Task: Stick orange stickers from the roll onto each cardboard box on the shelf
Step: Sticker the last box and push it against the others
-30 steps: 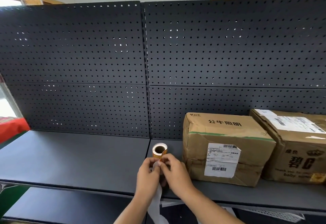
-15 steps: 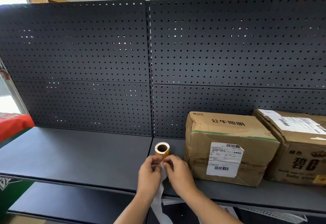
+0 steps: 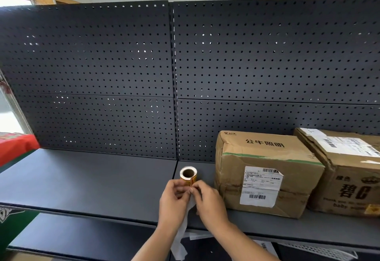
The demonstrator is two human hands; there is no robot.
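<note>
The roll (image 3: 188, 175) is standing on the shelf (image 3: 92, 182) just left of the nearer box (image 3: 265, 157). I am working a sticker loose, my left hand (image 3: 173, 201) and right hand (image 3: 209, 201) both pinching the strip (image 3: 182, 234) just before the roll. Next, I judge, I am needing a clean peel, then a carry right to that box.

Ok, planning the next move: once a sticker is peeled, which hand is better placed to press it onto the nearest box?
Probably the right hand: it is nearer the closest cardboard box, which stands right of the sticker roll. The left hand is farther off, pinching the roll's end.
</note>
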